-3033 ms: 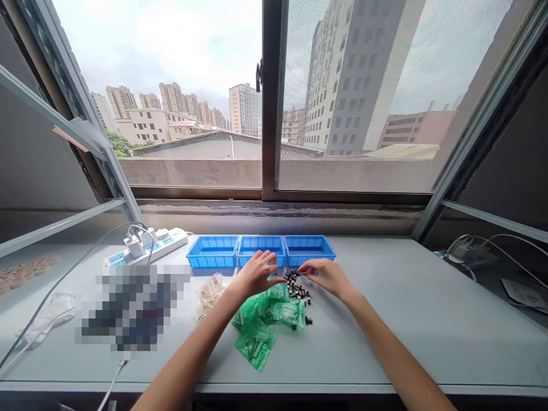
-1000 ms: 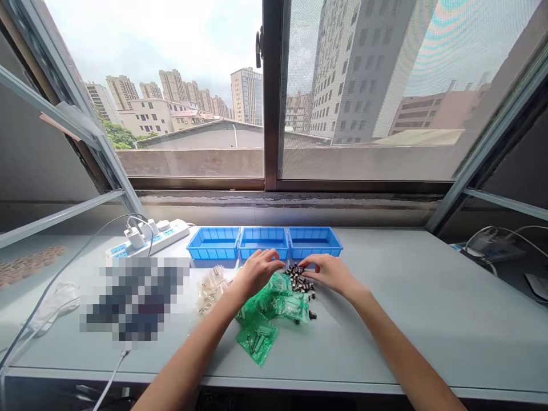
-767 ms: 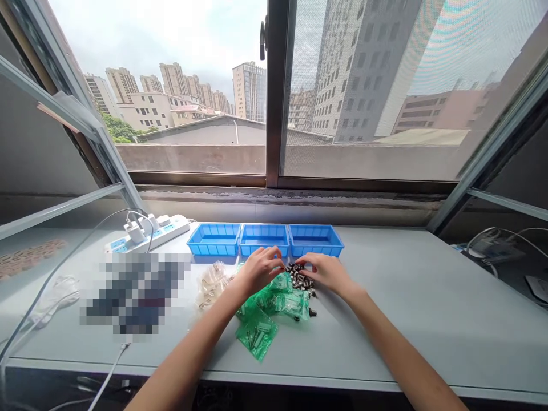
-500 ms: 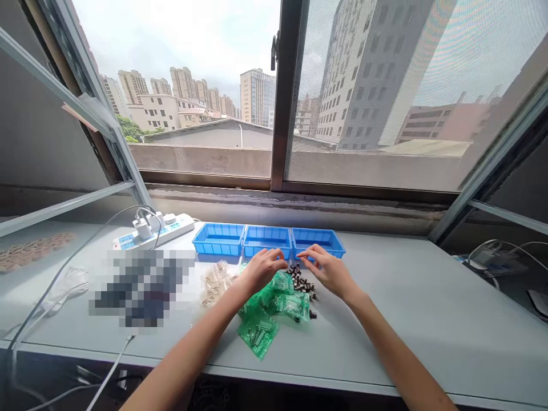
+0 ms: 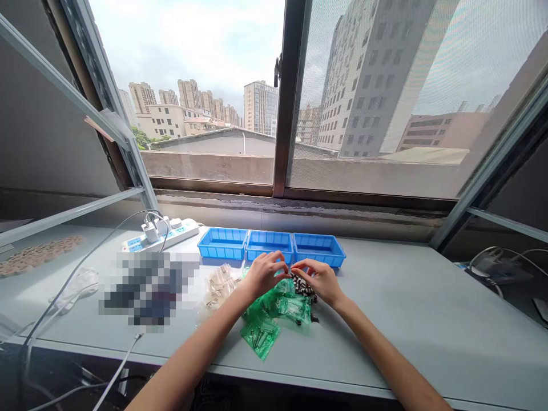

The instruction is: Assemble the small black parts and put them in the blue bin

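Note:
My left hand (image 5: 269, 274) hovers over a heap of green plastic packets (image 5: 261, 328), its thumb and fingertips drawn together. Close by on the right, my right hand (image 5: 319, 278) is pinched too, its fingertips almost meeting those of the left. Whatever the fingers hold is too small to name. Under the right hand lies a pile of small dark metal pieces (image 5: 303, 287). The front green packet shows screw-like pieces inside. Clear packets (image 5: 220, 283) with pale contents lie left of the green ones. Three blue trays (image 5: 222, 251) stand in a row just behind the hands.
A white power strip (image 5: 182, 231) with plugs and cables sits at the back left. A blurred dark item (image 5: 145, 291), a white bundled cable (image 5: 79, 285) and flat brownish pieces (image 5: 40, 255) lie on the left. Metal frame bars (image 5: 72, 214) slant along both sides before the window.
My right hand has moved left and slightly down, bringing its fingertips close to the left hand's. The whole view has shifted slightly.

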Tool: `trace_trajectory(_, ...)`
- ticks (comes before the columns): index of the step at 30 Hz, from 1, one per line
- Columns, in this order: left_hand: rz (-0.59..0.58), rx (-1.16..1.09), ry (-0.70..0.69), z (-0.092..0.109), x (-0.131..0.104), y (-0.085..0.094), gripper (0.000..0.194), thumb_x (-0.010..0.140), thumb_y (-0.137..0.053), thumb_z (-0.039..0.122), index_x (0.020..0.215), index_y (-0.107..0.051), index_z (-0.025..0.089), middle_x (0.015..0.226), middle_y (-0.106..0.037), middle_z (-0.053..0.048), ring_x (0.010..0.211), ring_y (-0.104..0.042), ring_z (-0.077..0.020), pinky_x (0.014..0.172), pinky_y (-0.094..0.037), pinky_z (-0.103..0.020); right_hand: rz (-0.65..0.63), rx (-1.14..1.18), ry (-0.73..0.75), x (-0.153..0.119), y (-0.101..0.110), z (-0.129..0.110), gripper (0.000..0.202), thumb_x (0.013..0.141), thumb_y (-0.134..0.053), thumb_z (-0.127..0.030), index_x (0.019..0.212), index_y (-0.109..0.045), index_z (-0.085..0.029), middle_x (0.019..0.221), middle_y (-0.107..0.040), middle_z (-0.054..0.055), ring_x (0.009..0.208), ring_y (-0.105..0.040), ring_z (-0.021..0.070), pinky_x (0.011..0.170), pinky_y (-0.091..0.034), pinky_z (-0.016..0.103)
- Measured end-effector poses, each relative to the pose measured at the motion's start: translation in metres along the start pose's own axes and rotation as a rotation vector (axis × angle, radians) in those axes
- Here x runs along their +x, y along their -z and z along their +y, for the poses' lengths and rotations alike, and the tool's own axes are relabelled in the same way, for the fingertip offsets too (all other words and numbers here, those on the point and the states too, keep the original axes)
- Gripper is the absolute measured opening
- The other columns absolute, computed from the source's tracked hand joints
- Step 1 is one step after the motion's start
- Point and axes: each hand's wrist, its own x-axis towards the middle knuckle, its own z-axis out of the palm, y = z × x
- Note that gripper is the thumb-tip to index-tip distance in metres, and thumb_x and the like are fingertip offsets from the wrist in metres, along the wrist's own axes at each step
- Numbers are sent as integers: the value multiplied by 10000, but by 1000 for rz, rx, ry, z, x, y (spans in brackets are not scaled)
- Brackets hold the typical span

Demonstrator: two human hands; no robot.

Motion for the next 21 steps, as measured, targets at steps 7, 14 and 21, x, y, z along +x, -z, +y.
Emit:
trace_trajectory(7, 109, 47, 6, 3, 1, -1, 222, 823, -562, 417, 815, -659, 217, 845, -600, -9, 741, -570, -135, 631, -402, -253, 23, 142, 45, -1, 1, -6, 354, 798, -522, -537, 772, -697, -231, 774, -663, 32, 554, -536, 137, 533, -431, 268)
trace_trajectory(14, 212, 0, 36, 7, 4, -2, 234, 878, -490, 379, 905, -656, 216, 860, -612, -17, 716, -579, -120, 630, -432, -239, 88, 473, -123, 3, -1, -11, 342, 682, -655, -518, 824, -676, -208, 801, -676, 51, 506, -537, 127, 469, -464, 277)
trace_trajectory(21, 228, -167, 42, 9, 6, 1, 307, 936, -350, 356, 951, -606, 187, 886, -584, -35, 757, -593, -110, 656, -476, -214, -38, 843, -378, 4, -1, -14, 519, 604, -736, -434, 1042, -572, -208, 768, -666, 11, 469, -510, 79, 364, -358, 184)
